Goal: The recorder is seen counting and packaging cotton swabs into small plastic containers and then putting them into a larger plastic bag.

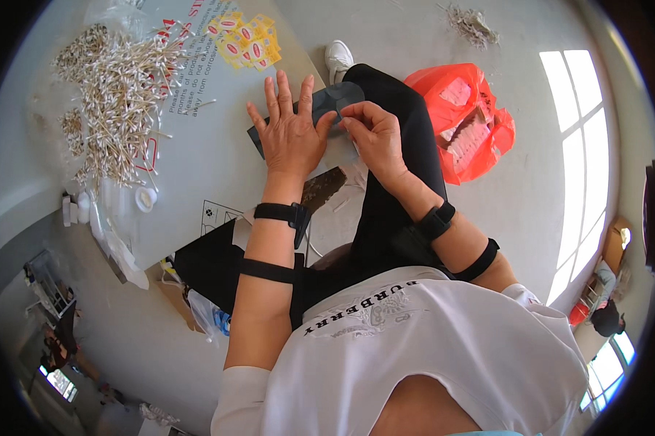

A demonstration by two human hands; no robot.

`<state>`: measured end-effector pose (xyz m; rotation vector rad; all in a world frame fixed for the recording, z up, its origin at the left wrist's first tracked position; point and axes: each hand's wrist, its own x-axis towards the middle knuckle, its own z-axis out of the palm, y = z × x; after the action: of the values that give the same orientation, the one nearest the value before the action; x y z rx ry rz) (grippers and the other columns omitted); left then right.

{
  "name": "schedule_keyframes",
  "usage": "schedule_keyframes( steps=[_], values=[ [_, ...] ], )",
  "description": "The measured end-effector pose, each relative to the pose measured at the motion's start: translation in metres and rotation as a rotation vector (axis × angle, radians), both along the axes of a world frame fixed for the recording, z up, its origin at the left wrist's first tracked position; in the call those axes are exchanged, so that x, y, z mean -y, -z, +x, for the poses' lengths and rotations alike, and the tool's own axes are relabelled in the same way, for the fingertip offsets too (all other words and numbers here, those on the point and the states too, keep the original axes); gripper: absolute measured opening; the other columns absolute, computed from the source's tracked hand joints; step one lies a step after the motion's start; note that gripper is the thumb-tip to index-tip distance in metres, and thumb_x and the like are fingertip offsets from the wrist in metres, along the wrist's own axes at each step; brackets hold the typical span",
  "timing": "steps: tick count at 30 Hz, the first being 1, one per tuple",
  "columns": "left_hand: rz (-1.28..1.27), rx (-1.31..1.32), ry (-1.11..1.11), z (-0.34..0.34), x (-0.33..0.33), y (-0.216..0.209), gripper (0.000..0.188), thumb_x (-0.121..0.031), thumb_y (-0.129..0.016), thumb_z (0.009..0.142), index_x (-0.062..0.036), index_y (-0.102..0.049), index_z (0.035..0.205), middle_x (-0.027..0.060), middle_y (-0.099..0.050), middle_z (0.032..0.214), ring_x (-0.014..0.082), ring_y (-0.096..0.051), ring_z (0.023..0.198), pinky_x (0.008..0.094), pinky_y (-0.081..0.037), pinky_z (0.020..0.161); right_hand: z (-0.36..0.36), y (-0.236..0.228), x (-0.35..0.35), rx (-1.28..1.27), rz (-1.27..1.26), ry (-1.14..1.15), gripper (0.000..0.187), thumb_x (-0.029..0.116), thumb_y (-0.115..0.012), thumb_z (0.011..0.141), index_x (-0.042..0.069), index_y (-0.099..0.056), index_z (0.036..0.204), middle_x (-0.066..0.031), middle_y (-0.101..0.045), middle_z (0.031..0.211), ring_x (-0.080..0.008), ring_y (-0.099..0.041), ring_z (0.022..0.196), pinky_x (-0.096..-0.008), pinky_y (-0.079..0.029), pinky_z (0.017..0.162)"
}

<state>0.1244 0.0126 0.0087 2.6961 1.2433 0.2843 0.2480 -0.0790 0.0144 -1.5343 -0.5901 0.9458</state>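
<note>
My left hand (292,134) lies palm down with its fingers spread, pressing on a dark grey, see-through plastic piece (342,94) at the table's right edge. A rounded outline shows in that plastic near its right end. Just right of it, my right hand (377,138) has thumb and forefinger pinched together at the plastic's lower edge, close to my left thumb. What sits between those fingertips is too small to make out. Beyond my left hand, several yellow-and-white printed stickers or packets (247,40) lie in a loose pile.
A big heap of cotton swabs (124,94) covers the left of the grey table (197,174), with a small white roll (146,198) below it. To the right, a red plastic bag (458,116) holding pinkish packs stands on the floor by my leg. Scraps (469,25) lie farther off.
</note>
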Motion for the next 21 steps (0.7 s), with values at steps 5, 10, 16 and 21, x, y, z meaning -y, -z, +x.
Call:
schedule_keyframes(
  steps=[5, 10, 16, 21],
  values=[
    [-0.231, 0.799, -0.191, -0.032, -0.011, -0.007, 0.056, -0.038, -0.055, 0.097, -0.0105, -0.042, 0.145, 0.0201, -0.041, 0.147, 0.0348, -0.036, 0.139, 0.0477, -0.032, 0.110, -0.001, 0.004, -0.004, 0.131, -0.100, -0.144, 0.015, 0.004, -0.069, 0.081, -0.007, -0.065, 0.091, -0.0116, -0.068, 0.074, -0.0146, -0.065, 0.068, -0.0285, -0.052, 0.065],
    [-0.683, 0.355, -0.591, -0.063, -0.011, -0.019, 0.040, -0.034, -0.073, 0.083, -0.0013, -0.065, 0.105, 0.0127, -0.066, 0.098, 0.0267, -0.064, 0.090, 0.0384, -0.051, 0.078, -0.006, -0.005, -0.017, 0.394, -0.133, -0.264, 0.031, 0.014, -0.079, 0.077, -0.006, -0.065, 0.098, -0.0092, -0.067, 0.078, -0.0137, -0.063, 0.068, -0.0286, -0.051, 0.061],
    [-0.457, 0.402, -0.464, -0.058, -0.002, -0.001, 0.034, -0.019, -0.081, 0.071, -0.0009, -0.064, 0.095, 0.0098, -0.064, 0.089, 0.0247, -0.062, 0.081, 0.0341, -0.051, 0.075, -0.032, -0.011, -0.041, 0.561, -0.250, -0.362, 0.047, 0.022, -0.084, 0.069, -0.002, -0.065, 0.104, -0.0158, -0.069, 0.090, -0.0298, -0.069, 0.087, -0.0376, -0.053, 0.073],
    [-0.817, 0.917, -0.446, -0.060, 0.012, -0.035, 0.032, 0.004, -0.078, 0.069, -0.0007, -0.062, 0.096, 0.0102, -0.065, 0.090, 0.0191, -0.064, 0.080, 0.0303, -0.052, 0.070, -0.031, -0.010, -0.026, 0.100, -0.024, -0.385, 0.034, 0.007, -0.085, 0.066, 0.000, -0.069, 0.094, -0.0036, -0.062, 0.082, -0.0113, -0.060, 0.074, -0.0265, -0.047, 0.065]
  ],
)
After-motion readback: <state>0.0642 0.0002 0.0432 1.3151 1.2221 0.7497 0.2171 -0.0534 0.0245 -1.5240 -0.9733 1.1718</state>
